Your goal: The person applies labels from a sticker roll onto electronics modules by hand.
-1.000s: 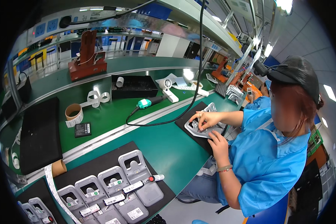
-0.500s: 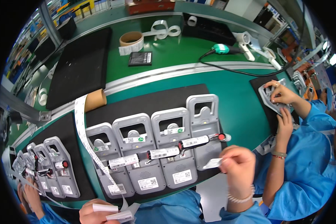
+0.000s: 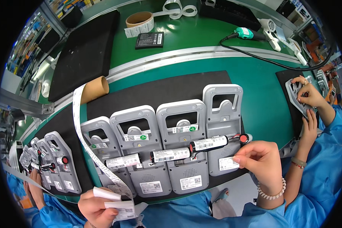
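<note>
My right hand (image 3: 263, 163) pinches a white printed label (image 3: 228, 163) by its right end. The label lies over the lower face of the rightmost grey handled housing (image 3: 221, 124); whether it is stuck cannot be seen. Several such housings stand in a row, like this grey housing (image 3: 151, 175) with a label low on it. Black cylindrical batteries with white labels, such as this battery (image 3: 171, 155), lie across them. At the lower left, my left hand (image 3: 95, 208) is closed on folded backing of a label strip (image 3: 78, 125), which runs up to a cardboard tube (image 3: 96, 89).
At right, another person's hands (image 3: 311, 97) work on a grey housing (image 3: 293, 99). A further person's hand (image 3: 35, 190) is by more housings (image 3: 62, 163) at left. Behind the metal rail (image 3: 171, 57) are a label roll (image 3: 139, 19), flat black battery (image 3: 149, 40) and green-black corded tool (image 3: 247, 33).
My right hand has brought the label onto the rightmost housing's lower face, flat toward it. The whole view has shifted, with the housings appearing larger. My left hand keeps the strip.
</note>
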A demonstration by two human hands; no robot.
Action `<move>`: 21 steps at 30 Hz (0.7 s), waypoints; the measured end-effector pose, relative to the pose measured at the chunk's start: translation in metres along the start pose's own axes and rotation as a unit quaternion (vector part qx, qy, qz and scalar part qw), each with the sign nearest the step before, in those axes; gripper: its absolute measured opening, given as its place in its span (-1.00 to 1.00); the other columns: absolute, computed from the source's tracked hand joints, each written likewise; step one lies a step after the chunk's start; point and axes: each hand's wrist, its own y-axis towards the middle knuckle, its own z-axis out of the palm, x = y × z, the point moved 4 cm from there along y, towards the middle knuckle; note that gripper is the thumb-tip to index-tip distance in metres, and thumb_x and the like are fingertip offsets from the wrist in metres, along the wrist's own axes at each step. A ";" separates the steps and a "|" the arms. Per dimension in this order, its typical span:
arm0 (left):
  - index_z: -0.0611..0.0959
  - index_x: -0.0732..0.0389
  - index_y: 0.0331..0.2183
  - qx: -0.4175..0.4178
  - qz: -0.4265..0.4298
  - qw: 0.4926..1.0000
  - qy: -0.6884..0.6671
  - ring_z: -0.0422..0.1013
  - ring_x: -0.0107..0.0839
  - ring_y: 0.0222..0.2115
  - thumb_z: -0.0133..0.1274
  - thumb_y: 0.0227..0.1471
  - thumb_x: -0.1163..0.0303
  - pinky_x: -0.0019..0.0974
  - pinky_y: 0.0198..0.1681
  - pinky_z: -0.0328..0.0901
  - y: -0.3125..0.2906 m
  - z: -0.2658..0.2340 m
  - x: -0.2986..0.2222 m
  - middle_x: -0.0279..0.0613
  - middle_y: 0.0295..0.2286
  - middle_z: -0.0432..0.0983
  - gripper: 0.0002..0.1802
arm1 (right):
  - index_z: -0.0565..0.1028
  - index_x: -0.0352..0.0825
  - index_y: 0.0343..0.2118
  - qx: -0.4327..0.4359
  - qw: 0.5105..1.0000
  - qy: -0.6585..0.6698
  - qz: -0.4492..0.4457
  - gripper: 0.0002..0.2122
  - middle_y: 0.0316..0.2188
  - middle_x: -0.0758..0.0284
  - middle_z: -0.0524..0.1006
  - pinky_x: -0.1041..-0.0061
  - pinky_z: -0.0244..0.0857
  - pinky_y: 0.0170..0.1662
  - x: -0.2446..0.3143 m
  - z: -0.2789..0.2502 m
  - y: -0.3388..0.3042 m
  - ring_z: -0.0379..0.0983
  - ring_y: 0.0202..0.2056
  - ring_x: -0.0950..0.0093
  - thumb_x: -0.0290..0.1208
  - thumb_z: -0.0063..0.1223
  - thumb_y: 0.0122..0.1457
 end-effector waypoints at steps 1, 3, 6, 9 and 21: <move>0.46 0.29 -0.68 -0.019 0.000 1.000 -0.017 0.37 -0.35 -0.65 0.16 -0.09 0.04 -0.40 -0.62 0.25 0.000 0.000 0.002 -0.09 -0.67 0.43 -0.50 | 0.54 -0.45 -0.55 0.003 1.000 0.002 0.004 -0.95 -0.65 0.41 0.51 0.78 0.24 -0.54 0.000 0.000 0.000 0.37 -0.62 0.75 -0.63 0.21 -0.07; 0.42 0.26 -0.63 -0.012 0.016 0.999 -0.035 0.34 -0.38 -0.70 0.14 -0.07 0.04 -0.43 -0.70 0.21 0.001 -0.002 0.008 -0.12 -0.69 0.39 -0.52 | 0.54 -0.47 -0.54 -0.005 1.000 0.006 -0.001 -0.95 -0.63 0.38 0.52 0.77 0.28 -0.51 0.002 0.002 -0.002 0.40 -0.60 0.72 -0.64 0.21 -0.07; 0.41 0.23 -0.58 -0.010 0.022 0.995 -0.098 0.32 -0.42 -0.74 0.14 -0.06 0.05 -0.47 -0.75 0.18 0.002 0.003 0.014 -0.16 -0.71 0.36 -0.56 | 0.53 -0.48 -0.54 -0.015 1.000 -0.019 -0.013 -0.95 -0.60 0.35 0.53 0.75 0.30 -0.47 0.005 0.001 -0.004 0.43 -0.57 0.70 -0.65 0.20 -0.08; 0.41 0.20 -0.54 -0.027 0.041 0.989 -0.140 0.31 -0.45 -0.77 0.15 -0.06 0.07 -0.50 -0.79 0.15 0.002 0.008 0.016 -0.20 -0.73 0.34 -0.59 | 0.53 -0.50 -0.54 -0.017 0.999 -0.029 -0.008 -0.95 -0.58 0.33 0.52 0.74 0.31 -0.45 0.008 0.002 -0.004 0.45 -0.55 0.68 -0.66 0.20 -0.09; 0.40 0.18 -0.55 0.026 0.049 0.985 -0.165 0.27 -0.49 -0.81 0.15 -0.05 0.08 -0.53 -0.83 0.11 0.012 0.014 0.015 -0.24 -0.73 0.32 -0.60 | 0.53 -0.48 -0.55 -0.025 0.999 -0.042 -0.023 -0.93 -0.59 0.33 0.52 0.74 0.31 -0.47 0.008 0.000 -0.005 0.45 -0.56 0.67 -0.65 0.22 -0.11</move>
